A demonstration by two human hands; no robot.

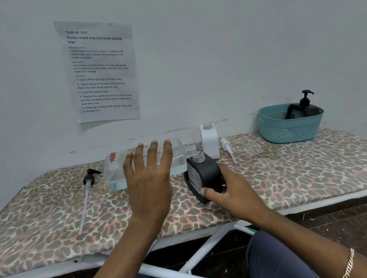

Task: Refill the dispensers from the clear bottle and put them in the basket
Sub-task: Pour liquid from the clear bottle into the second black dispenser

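Left hand (148, 181) grips the clear bottle (115, 172) tipped sideways, neck over the black dispenser's (205, 174) mouth, seemingly pouring. Right hand (232, 189) clasps that dispenser steady, mid ironing board (303, 167); basket (281, 132) at far right corner.

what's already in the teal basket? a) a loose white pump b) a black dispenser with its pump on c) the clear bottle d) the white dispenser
b: a pump-topped black dispenser sits in the basket, while the white dispenser stands open on the board, the left hand holds the clear bottle, and the right hand holds the open black dispenser.
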